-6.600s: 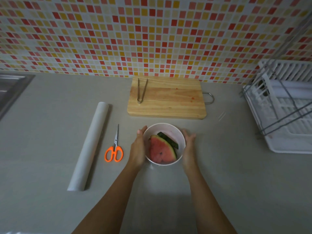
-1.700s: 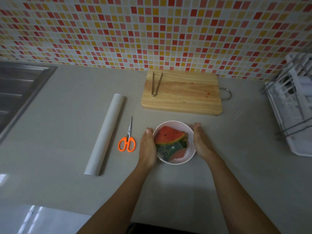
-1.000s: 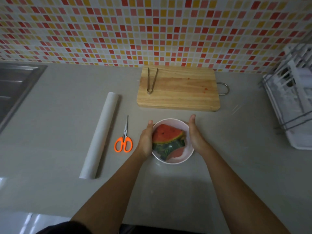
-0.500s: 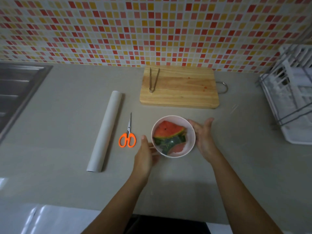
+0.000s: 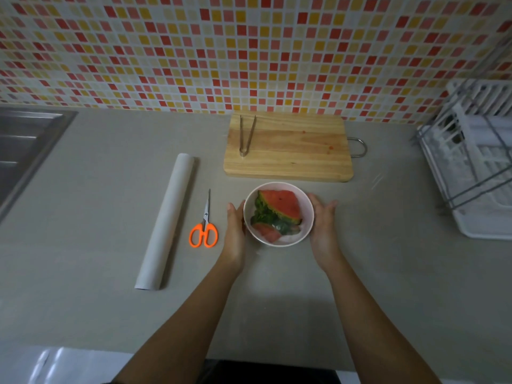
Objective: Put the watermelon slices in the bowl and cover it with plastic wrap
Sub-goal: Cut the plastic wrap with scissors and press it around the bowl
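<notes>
A white bowl (image 5: 278, 184) stands on the grey counter just in front of the cutting board. Inside lie watermelon slices (image 5: 283, 205), one red wedge on top and green rind below it. A shiny, wrinkled film seems to lie over the bowl's contents. My left hand (image 5: 235, 231) presses flat against the bowl's left side, fingers straight. My right hand (image 5: 322, 225) cups the right side, fingers slightly spread. The roll of plastic wrap (image 5: 169, 217) lies to the left, apart from both hands.
Orange-handled scissors (image 5: 204, 231) lie between the roll and my left hand. Metal tongs (image 5: 246, 135) rest on the wooden cutting board (image 5: 293, 153) behind the bowl. A white dish rack (image 5: 476, 167) stands at the right, a steel sink (image 5: 22, 145) at the far left.
My left hand has come up from the bowl's lower left to its side, and my right hand has closed in against the right side. The slices sit turned compared with earlier.
</notes>
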### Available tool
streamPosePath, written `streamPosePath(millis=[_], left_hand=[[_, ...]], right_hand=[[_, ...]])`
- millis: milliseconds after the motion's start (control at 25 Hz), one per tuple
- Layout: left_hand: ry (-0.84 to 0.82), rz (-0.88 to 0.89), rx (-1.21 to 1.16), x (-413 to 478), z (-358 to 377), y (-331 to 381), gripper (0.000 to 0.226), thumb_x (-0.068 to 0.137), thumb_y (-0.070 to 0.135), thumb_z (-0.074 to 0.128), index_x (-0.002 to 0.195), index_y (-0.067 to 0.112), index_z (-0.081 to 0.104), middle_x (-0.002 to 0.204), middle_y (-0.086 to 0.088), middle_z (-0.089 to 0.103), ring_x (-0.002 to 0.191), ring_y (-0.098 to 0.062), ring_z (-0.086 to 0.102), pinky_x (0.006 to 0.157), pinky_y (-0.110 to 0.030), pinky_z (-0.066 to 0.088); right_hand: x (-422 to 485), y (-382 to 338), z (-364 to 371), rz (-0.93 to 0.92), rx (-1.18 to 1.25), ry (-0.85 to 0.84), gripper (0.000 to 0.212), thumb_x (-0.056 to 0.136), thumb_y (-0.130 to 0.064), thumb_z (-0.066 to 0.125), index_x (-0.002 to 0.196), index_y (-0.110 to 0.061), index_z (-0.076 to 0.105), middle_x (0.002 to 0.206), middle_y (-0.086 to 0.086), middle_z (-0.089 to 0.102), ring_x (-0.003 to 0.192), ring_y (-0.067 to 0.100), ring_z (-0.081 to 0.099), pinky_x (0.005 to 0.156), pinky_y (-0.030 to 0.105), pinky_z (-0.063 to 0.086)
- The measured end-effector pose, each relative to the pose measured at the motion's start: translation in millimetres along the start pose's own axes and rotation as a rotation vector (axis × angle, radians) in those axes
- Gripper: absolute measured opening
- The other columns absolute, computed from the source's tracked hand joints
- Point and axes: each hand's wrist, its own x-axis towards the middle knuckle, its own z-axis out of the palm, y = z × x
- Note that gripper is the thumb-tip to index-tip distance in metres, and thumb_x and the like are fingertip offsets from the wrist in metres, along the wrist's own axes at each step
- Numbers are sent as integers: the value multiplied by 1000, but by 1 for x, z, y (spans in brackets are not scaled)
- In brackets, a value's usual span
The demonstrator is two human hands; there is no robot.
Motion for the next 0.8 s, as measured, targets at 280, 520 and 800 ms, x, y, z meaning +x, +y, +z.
streamPosePath(millis=[280, 520, 800], left_hand=[[48, -56, -238, 5, 11, -12, 65, 101, 48, 12, 132, 9, 53, 135, -19, 57, 126, -28, 52, 104, -39, 43], [89, -109, -125, 13, 11, -15, 74, 96, 57, 7, 130, 12, 55, 127, -14, 63, 120, -24, 57, 105, -42, 44], [330, -306, 255, 22, 24, 5, 89, 86, 73, 9, 138, 11, 47, 141, -17, 49, 129, -31, 47, 112, -44, 34]], right_hand=[[-7, 5, 8, 38, 111, -7, 68, 95, -52, 2, 122, -19, 54, 124, 11, 59, 115, 20, 56, 99, 35, 44], [-3, -2, 7, 164, 56, -27, 74, 91, -61, 3, 117, -20, 60, 126, 12, 61, 115, 18, 58, 101, 35, 44], [9, -13, 5, 301, 12, -27, 84, 86, -67, 0, 114, -18, 61, 127, 12, 60, 121, 25, 52, 110, 41, 35]])
